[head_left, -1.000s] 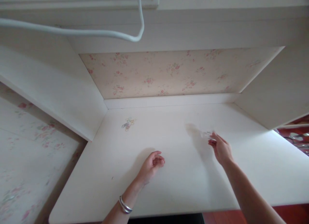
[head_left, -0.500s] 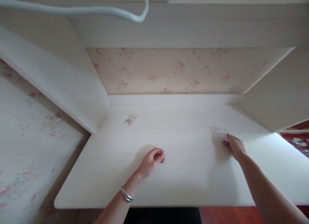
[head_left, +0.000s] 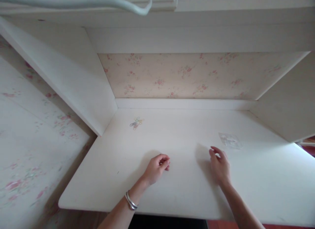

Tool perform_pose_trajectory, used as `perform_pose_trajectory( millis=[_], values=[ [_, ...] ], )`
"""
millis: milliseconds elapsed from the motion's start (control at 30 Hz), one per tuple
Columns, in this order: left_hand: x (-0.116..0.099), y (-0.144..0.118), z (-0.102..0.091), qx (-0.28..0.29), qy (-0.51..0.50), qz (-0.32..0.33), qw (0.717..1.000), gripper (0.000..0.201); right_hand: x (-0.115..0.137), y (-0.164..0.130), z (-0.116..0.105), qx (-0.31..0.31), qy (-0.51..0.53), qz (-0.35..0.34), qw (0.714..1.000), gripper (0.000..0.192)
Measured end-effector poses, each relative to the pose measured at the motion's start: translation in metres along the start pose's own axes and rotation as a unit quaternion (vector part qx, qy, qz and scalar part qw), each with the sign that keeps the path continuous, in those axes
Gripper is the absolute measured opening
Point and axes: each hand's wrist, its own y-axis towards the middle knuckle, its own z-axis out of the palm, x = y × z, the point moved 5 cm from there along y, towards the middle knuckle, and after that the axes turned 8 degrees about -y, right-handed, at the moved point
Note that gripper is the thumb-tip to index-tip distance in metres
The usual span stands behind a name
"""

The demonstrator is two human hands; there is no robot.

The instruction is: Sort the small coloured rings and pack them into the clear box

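Note:
My left hand [head_left: 157,168], with silver bangles [head_left: 131,201] at the wrist, is held over the middle of the white desk. Its fingers are curled in and the thumb presses on them; whatever they hold, if anything, cannot be seen. To the right, my right hand [head_left: 220,165] is above the desk with loosely bent fingers, thumb and forefinger slightly apart and nothing visible between them. Just beyond it a small clear plastic bag [head_left: 230,141] lies flat, apart from the fingers. A little cluster of thin coloured loops [head_left: 136,123] rests at the desk's back left.
The white desk [head_left: 177,130] has upright side panels at left [head_left: 81,87] and right [head_left: 285,104]. An overhead shelf [head_left: 197,35] spans the back. A pale curved bar [head_left: 98,4] crosses the top left. A tiny dark mark [head_left: 118,172] is left of my left hand.
My right hand has let go of the clear plastic bag and moved left, leaving it on the desk. My left hand stays curled in about the same place. The view has shifted slightly.

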Motion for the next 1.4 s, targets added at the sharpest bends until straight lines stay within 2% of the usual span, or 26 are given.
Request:
perform_pose_trajectory(
  millis=[167,300,533,767,900,1267,1333,1400],
  values=[
    [0.0,0.0,0.0,-0.017,-0.007,0.005,1.0,0.031,0.049,-0.066,0.064,0.147,-0.011,-0.096,0.984,0.044],
    [0.001,-0.003,0.001,-0.012,0.027,0.026,0.999,0.028,0.069,-0.092,0.086,0.218,-0.053,-0.173,0.959,0.039],
    [0.006,-0.005,0.003,-0.01,0.07,0.042,0.997,0.028,0.069,-0.096,0.086,0.218,-0.099,-0.22,0.946,0.038],
    [0.009,-0.003,0.003,-0.002,0.069,0.043,0.997,0.028,0.076,-0.103,0.089,0.231,-0.166,-0.284,0.915,0.033],
    [0.007,-0.005,0.003,-0.006,0.074,0.046,0.996,0.028,0.075,-0.105,0.09,0.229,-0.18,-0.298,0.909,0.032],
    [-0.005,-0.012,0.01,0.035,0.137,0.08,0.987,0.023,0.074,-0.106,0.093,0.249,-0.198,-0.284,0.904,0.027],
    [-0.004,-0.011,0.009,0.034,0.131,0.08,0.987,0.023,0.073,-0.102,0.094,0.25,-0.176,-0.258,0.917,0.027],
    [0.001,-0.007,0.007,0.025,0.117,0.072,0.99,0.023,0.074,-0.094,0.097,0.239,-0.116,-0.204,0.942,0.031]
  ],
)
